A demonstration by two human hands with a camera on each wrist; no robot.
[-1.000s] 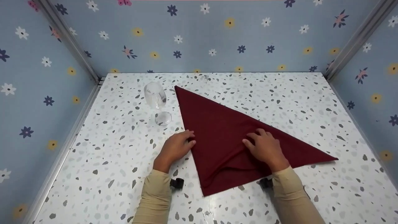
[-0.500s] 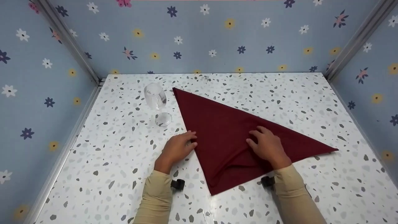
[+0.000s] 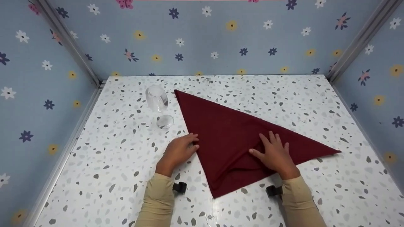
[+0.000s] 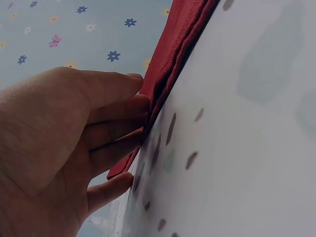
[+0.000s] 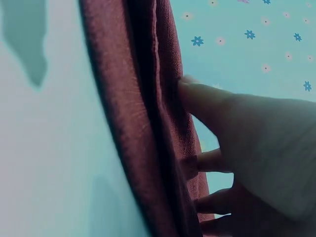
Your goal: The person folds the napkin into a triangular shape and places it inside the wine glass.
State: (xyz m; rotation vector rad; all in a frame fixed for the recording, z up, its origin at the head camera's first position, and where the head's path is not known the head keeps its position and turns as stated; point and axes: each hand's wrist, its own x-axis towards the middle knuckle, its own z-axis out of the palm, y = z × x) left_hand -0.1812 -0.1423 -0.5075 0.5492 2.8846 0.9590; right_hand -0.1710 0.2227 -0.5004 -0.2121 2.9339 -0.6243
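A dark red cloth napkin (image 3: 221, 126), folded into a triangle, lies on the speckled table. One raised fold runs across its lower part. My left hand (image 3: 178, 153) rests at the napkin's left edge; in the left wrist view its fingertips (image 4: 133, 106) touch the layered cloth edge, thumb apart from them. On the right part of the napkin, my right hand (image 3: 276, 154) lies with spread fingers, pressing the cloth. The right wrist view shows the right thumb (image 5: 207, 101) and fingers against the cloth's upper side. Neither hand pinches the napkin.
A clear stemmed glass (image 3: 157, 99) stands upright beyond my left hand, near the napkin's far left corner. Flower-patterned blue panels (image 3: 202, 34) enclose the table (image 3: 110, 151) at the back and both sides. Each wrist wears a black camera mount (image 3: 180, 187).
The napkin has turned slightly: its near corner shifted right and its right tip moved away from me. My right hand slid a little right and its fingers spread. The left hand barely moved.
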